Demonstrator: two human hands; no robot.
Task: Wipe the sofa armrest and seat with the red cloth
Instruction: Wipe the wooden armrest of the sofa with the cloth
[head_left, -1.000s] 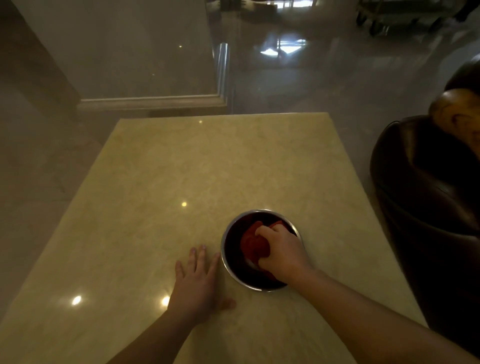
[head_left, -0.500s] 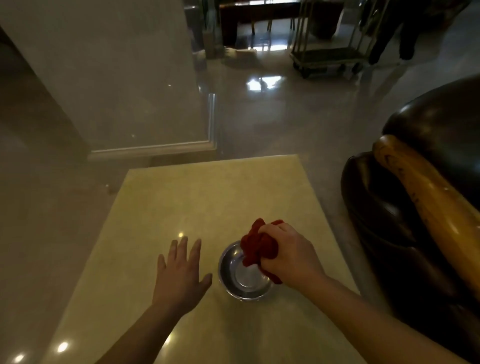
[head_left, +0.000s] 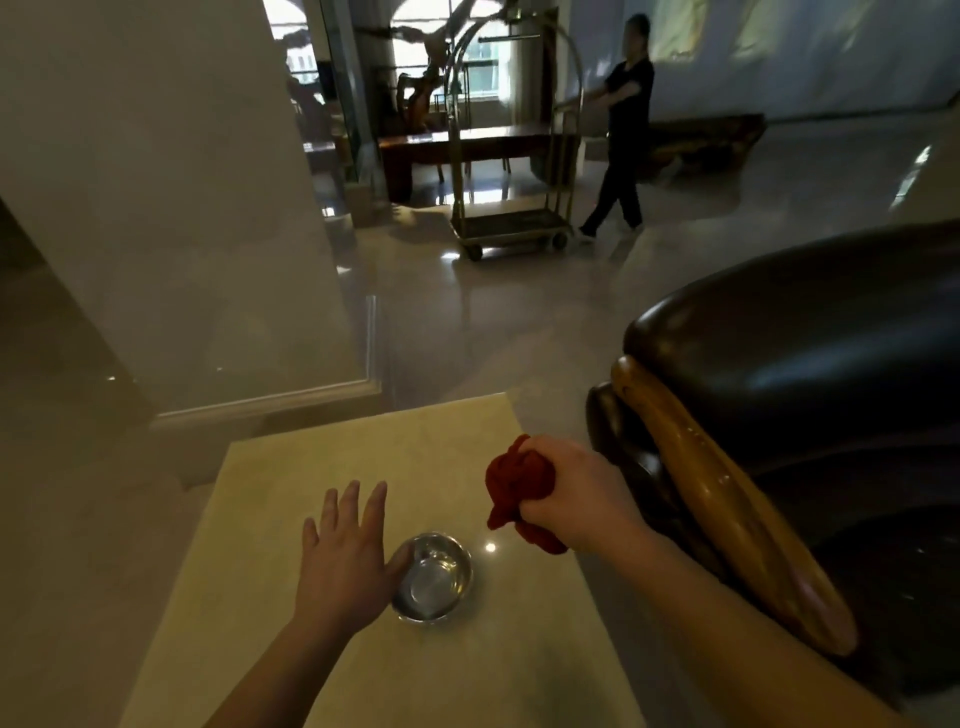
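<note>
My right hand (head_left: 574, 491) grips the bunched red cloth (head_left: 517, 480) in the air, above the right edge of the marble table (head_left: 322, 462). The dark leather sofa (head_left: 810, 364) stands just to the right, its glossy wooden armrest (head_left: 722, 493) running diagonally beside my right forearm. My left hand (head_left: 345, 553) is spread flat over the table, thumb against the rim of a small steel bowl (head_left: 434, 577) that holds clear water.
A large pale pillar (head_left: 171, 208) rises behind the table on the left. Farther back on the shiny floor, a person in dark clothes (head_left: 621, 124) pushes a brass luggage cart (head_left: 511, 208). A long dark wooden table (head_left: 467, 145) stands by the windows.
My right hand lifted the red cloth out of the bowl and carried it right, toward the sofa. My view tilted upward, revealing the room. My left hand moved up beside the bowl.
</note>
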